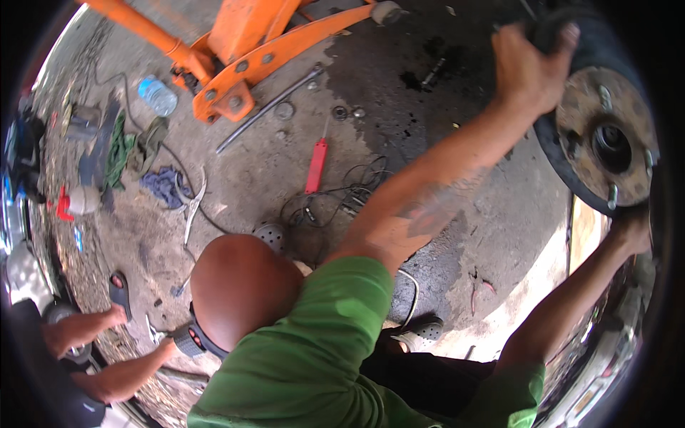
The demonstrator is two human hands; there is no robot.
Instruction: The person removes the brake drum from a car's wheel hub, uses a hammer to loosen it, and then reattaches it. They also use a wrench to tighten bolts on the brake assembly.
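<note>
A rusty round wheel hub (571,121) with studs and a dark centre bore is at the far right, a black rounded rim behind its face. My left hand (528,68) is closed over the top of this black part, thumb on the near side and fingers going over the back. From below, my right hand (633,232) presses against the hub's lower edge; its fingers are mostly hidden behind the hub and by the dark rim of the picture. My left forearm (435,203) crosses above the wet floor.
An orange jack (235,78) stands at top left beside a metal bar (267,110). Around lie a red-handled tool (316,167), cable, pliers (482,289), a water bottle (158,96) and rags (164,184). At lower left are another person's legs (125,374).
</note>
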